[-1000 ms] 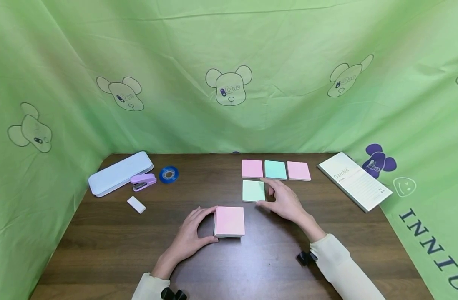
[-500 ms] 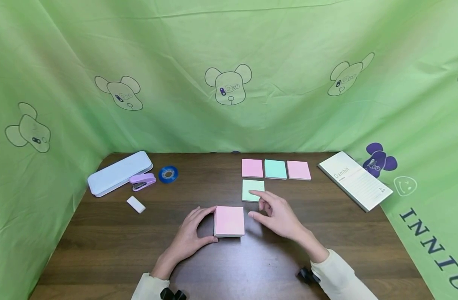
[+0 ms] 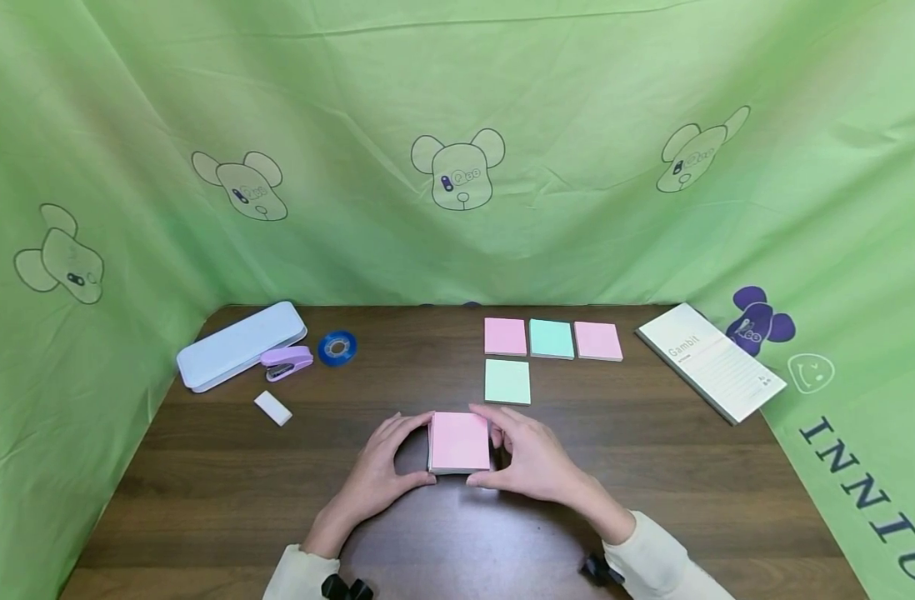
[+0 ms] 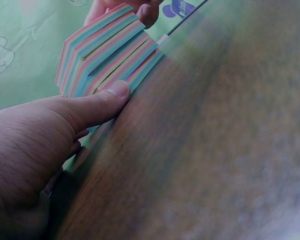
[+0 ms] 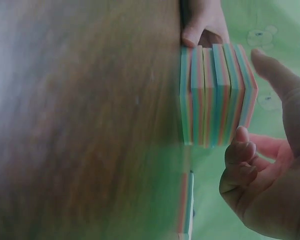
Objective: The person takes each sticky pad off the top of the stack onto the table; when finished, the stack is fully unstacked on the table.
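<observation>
A stack of several sticky note pads (image 3: 460, 442), pink on top and striped in pastel layers along the sides, stands near the table's middle. My left hand (image 3: 382, 467) holds its left side, with the thumb against the near edge in the left wrist view. My right hand (image 3: 532, 457) is at the stack's right side, thumb and forefinger spread at its corners. In the right wrist view the right thumb (image 5: 270, 70) is apart from the pads, and the fingertips lie at or close to the top pad's corner. Behind lie a light green pad (image 3: 507, 382), two pink pads (image 3: 505, 337) and a teal pad (image 3: 551, 339).
On the left are a pale blue case (image 3: 240, 346), a purple stapler (image 3: 287, 363), a blue tape roll (image 3: 337, 348) and a white eraser (image 3: 273, 408). A notebook (image 3: 711, 362) lies at the right edge. A green curtain (image 3: 457, 250) surrounds the wooden table (image 3: 202, 500).
My right hand has moved from the light green pad toward me and left, to the stack's right side. My left hand has stayed on the stack.
</observation>
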Available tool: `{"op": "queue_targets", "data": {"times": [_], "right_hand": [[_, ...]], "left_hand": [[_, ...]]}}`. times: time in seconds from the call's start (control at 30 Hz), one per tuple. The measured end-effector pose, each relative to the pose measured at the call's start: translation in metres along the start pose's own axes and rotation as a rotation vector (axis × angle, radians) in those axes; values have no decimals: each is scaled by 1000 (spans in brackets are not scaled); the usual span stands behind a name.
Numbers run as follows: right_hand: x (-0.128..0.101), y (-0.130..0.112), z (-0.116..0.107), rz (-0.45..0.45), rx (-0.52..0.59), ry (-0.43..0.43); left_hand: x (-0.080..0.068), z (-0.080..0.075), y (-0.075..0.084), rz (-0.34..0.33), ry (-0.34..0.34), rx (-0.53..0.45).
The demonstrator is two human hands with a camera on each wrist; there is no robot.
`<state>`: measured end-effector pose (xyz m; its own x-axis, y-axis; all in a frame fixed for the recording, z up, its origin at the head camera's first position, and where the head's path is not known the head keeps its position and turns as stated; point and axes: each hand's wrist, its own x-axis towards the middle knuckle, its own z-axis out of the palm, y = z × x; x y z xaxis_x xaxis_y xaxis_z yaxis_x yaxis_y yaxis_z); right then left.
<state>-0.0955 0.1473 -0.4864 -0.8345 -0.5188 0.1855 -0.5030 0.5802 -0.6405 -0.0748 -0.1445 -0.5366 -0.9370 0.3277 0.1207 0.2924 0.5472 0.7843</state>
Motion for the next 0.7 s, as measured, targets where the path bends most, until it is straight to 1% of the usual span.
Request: {"op": "queue_targets", "data": {"times": [0.13,0.33,0.53,0.7], "right_hand": [[2,-1,3,-17,-3,16],[4,0,6,-19,30,24],[6,2,6,-11,119,29],[4,8,1,-17,185,49]], "left_hand": [[0,-1,1,0,-2,-1],[0,-1,0,9,-2,6],[1,1,-2,34,11,13],[0,1,-2,35,15,7]]}}
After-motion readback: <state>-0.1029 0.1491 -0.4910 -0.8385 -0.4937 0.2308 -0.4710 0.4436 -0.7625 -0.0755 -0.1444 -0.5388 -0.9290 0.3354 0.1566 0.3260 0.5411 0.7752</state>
